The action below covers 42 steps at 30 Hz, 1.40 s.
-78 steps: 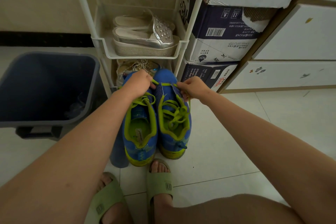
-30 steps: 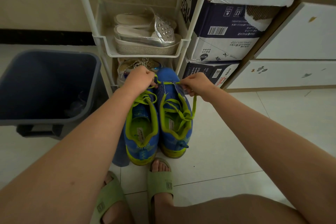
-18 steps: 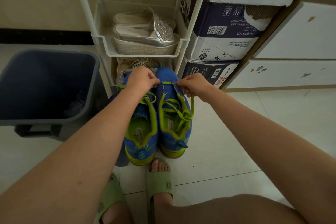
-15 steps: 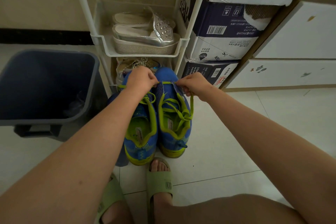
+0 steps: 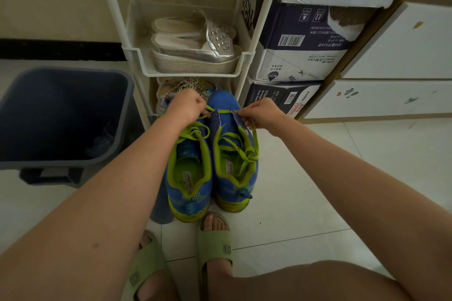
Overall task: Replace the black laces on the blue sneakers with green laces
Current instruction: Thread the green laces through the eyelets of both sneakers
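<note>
Nearest you, your bare thigh [image 5: 305, 281] fills the lower right, and your feet in green slippers [image 5: 215, 244] stand on the pale tiled floor [image 5: 305, 203], toes pointing away. Just beyond the toes the two blue sneakers sit side by side and touching, heels toward you: the left sneaker [image 5: 188, 178] and the right sneaker [image 5: 234, 173], both with yellow-green lining and soles. Green lacing lies in loose loops over the tongue of each. Both your forearms reach out over them to the far end of the right sneaker. There a lace [image 5: 223, 111] runs taut and level across the farthest eyelets, between your two hands. Your left hand [image 5: 188, 107], over the left sneaker's toe, has its fingers curled in and pinches the lace's left end. Your right hand [image 5: 261, 113] pinches the right end at the shoe's right edge, and a tail of lace hangs from it down the sneaker's right side. To the left on the floor stands a dark blue bin [image 5: 73, 69], open-topped, near the left sneaker but apart from it. Past your hands rises a white rack [image 5: 137, 56]; a pair of silver sandals [image 5: 195, 51] lies on its shelf, and another shoe [image 5: 186, 84], partly hidden, sits below. Right of the rack are stacked boxes [image 5: 300, 56], then a white cabinet [image 5: 403, 44].
</note>
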### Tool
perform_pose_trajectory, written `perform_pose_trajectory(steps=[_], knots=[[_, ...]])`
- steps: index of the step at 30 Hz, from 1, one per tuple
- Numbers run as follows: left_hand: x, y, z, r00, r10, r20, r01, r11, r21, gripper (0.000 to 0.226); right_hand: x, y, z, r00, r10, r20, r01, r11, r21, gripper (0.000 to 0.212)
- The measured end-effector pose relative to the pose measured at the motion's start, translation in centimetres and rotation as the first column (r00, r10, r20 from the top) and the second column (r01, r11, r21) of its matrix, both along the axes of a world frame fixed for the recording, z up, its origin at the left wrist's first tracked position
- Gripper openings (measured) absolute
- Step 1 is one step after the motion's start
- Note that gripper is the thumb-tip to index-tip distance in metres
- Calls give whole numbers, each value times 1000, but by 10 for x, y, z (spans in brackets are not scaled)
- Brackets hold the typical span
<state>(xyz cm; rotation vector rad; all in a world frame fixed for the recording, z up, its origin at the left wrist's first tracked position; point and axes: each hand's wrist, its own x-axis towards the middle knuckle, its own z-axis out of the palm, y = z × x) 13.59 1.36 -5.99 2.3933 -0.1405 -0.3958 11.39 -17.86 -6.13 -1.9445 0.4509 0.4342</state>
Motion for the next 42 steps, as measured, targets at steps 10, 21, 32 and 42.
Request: perform_pose_trajectory(steps=[10, 21, 32, 42], knots=[[-2, 1, 3, 998, 42, -56, -45, 997, -55, 35, 1, 1, -3, 995, 87, 37, -83, 991, -102, 23], [-11, -14, 1, 993, 99, 64, -99, 995, 2, 17, -1, 3, -3, 988, 136, 72, -124, 981, -150, 25], [3, -4, 0, 997, 58, -42, -56, 997, 52, 34, 1, 2, 2, 975, 217, 38, -203, 953, -225, 28], [-4, 3, 4, 979, 185, -83, -200, 948, -249, 33, -2, -4, 1, 999, 19, -39, -23, 994, -108, 26]])
